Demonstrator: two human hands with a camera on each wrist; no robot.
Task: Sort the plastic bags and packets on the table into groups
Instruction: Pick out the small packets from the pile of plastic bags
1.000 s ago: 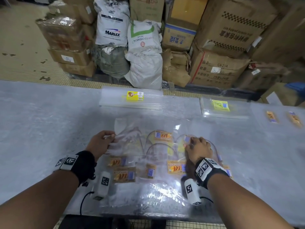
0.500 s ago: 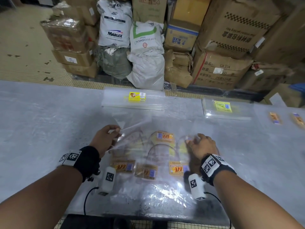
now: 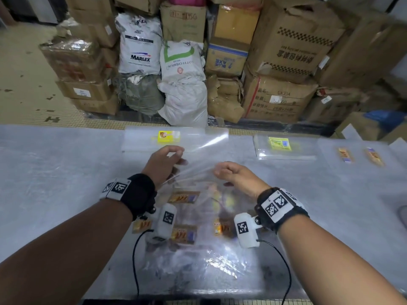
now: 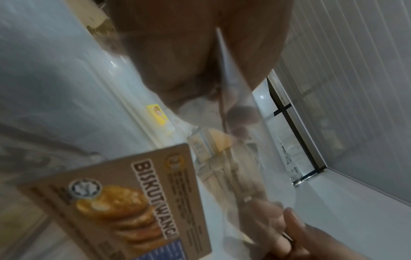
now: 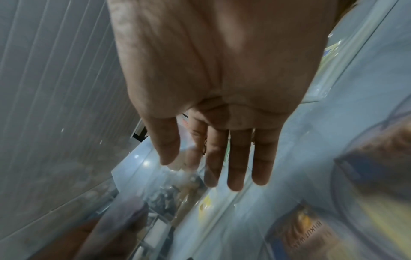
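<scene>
Both hands hold one clear plastic bag (image 3: 204,146) stretched above the table. My left hand (image 3: 176,157) pinches its left edge and my right hand (image 3: 220,172) pinches its right edge. In the left wrist view the film runs under my curled fingers (image 4: 240,116). In the right wrist view the film passes between thumb (image 5: 166,154) and index finger. Under the hands lies a loose pile of clear bags with brown biscuit labels (image 3: 185,197) (image 3: 184,234) (image 4: 124,202). A stack of clear bags with a yellow label (image 3: 169,136) lies just beyond the held bag.
A second stack with a yellow-green label (image 3: 279,143) lies at the far right of the grey table (image 3: 55,172). Two brown-labelled packets (image 3: 345,155) (image 3: 374,156) lie further right. Cardboard boxes (image 3: 286,51) and white sacks (image 3: 182,84) are piled behind the table.
Both hands have lifted a clear bag off the pile and carried it up and away from me, toward the far stack. The view has shifted with them.
</scene>
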